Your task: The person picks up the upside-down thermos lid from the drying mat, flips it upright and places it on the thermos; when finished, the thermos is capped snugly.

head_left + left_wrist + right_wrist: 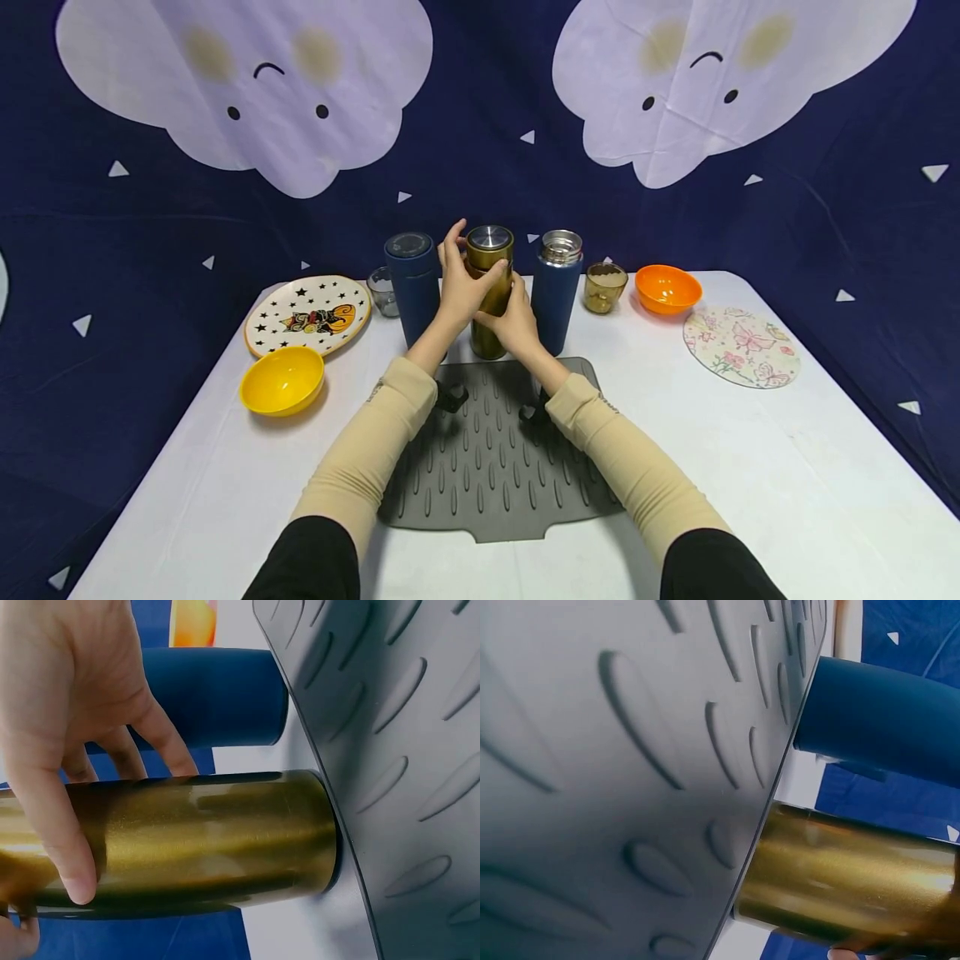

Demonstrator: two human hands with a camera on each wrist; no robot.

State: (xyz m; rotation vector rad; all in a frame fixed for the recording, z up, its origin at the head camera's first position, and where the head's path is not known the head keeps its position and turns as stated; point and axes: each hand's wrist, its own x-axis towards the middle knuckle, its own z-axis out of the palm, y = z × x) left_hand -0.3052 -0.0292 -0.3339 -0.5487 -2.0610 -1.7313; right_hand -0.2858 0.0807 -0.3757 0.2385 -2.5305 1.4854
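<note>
A gold vacuum flask (489, 337) stands upright just behind the grey ridged mat (495, 467), its silver-topped lid (490, 238) on. My left hand (459, 287) holds its upper part, thumb across the front and fingers round the far left side. Lower on the right, my right hand (517, 321) grips the body; only its fingertips (844, 954) show in the right wrist view. To the left stands a dark blue flask (415, 292) with its lid on. On the right, another blue flask (555, 304) shows a bare silver mouth.
A cat-patterned plate (281, 304) and a yellow bowl (282, 382) are on the left. A grey glass cup (382, 293) sits behind the left flask. An amber cup (603, 288), an orange bowl (667, 290) and a floral round mat (741, 346) are on the right.
</note>
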